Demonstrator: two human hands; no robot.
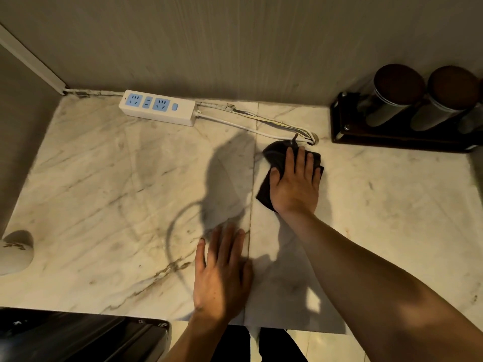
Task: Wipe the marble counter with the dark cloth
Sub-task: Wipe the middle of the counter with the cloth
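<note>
Beside cables, right hand presses dark cloth flat

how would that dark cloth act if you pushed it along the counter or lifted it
The dark cloth looks soft and floppy: it lies crumpled and flattened under the right hand, so lifted it would likely droop. Pushed, it should slide easily on the smooth marble counter, probably bunching at its loose edges. It seems light and not fragile.
</note>
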